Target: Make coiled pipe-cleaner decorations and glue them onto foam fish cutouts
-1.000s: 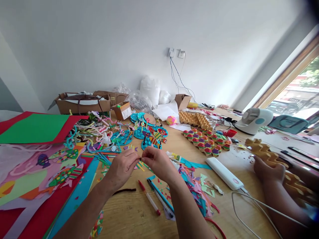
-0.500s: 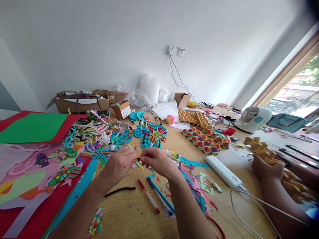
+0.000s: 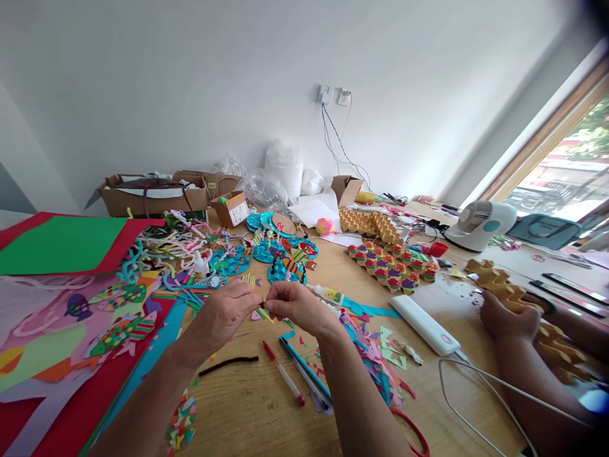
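Note:
Over the middle of the table, my left hand and my right hand meet fingertip to fingertip, both closed in a pinch. Between them shows a tiny dark bit, mostly hidden by the fingers; it may be the end of a pipe cleaner, but I cannot make it out. A dark brown pipe cleaner lies on the wood below my left hand. Nearer my right forearm are a red pen and a blue pen. Just beyond the hands sit blue discs with paper fish.
Coloured paper sheets and a pipe cleaner heap fill the left. Paper scraps, a white power bank with a cable and a painted egg tray lie right. Another person's hand holds a cardboard egg tray.
Both hands stay pinched together in nearly the same place, with only slight finger movement. The whole view has shifted a little.

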`<state>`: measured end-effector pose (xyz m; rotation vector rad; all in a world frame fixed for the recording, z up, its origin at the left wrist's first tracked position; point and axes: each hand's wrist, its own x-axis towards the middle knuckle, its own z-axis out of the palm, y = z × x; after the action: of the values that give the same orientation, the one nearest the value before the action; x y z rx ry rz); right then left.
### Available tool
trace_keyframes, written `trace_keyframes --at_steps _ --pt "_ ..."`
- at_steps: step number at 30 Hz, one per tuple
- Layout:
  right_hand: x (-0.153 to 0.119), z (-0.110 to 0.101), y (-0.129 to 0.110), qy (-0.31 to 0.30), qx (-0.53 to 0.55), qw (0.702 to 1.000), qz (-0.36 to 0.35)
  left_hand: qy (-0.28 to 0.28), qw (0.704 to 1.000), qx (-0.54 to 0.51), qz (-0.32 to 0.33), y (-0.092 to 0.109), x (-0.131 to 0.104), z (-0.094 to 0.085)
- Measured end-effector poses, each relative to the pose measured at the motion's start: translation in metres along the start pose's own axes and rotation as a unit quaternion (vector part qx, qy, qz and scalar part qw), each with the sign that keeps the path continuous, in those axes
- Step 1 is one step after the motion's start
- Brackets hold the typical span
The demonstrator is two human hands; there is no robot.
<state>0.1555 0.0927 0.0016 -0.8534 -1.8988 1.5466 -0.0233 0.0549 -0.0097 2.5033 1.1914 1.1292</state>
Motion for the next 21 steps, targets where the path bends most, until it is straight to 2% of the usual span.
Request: trace_keyframes --at_steps 6,10,13,16,19,21 --pt "0.003 -0.001 0.004 -0.019 0.033 0.999 0.011 0.002 0.994 0.076 0.078 0.008 0.001 -0.003" --pt "0.002 0.003 0.001 0.0 0.013 1.0 -0.002 0.019 0.994 0.077 0.076 0.006 0.001 -0.005" --pt "0.0 0.007 -0.004 0.015 -0.033 0.999 -0.017 0.013 0.999 0.02 0.025 0.004 0.001 -0.011" --pt "-0.002 0.009 -0.007 0.013 -0.047 0.998 -0.036 0.002 0.996 -0.065 -0.068 0.003 0.0 -0.021" --pt "-0.004 0.01 -0.009 0.02 -0.024 0.998 -0.047 0.02 0.974 -0.15 -0.17 0.0 -0.003 -0.031" --pt "-0.006 0.012 -0.011 0.03 -0.03 0.998 -0.049 0.011 0.955 -0.209 -0.211 -0.001 -0.006 -0.036"
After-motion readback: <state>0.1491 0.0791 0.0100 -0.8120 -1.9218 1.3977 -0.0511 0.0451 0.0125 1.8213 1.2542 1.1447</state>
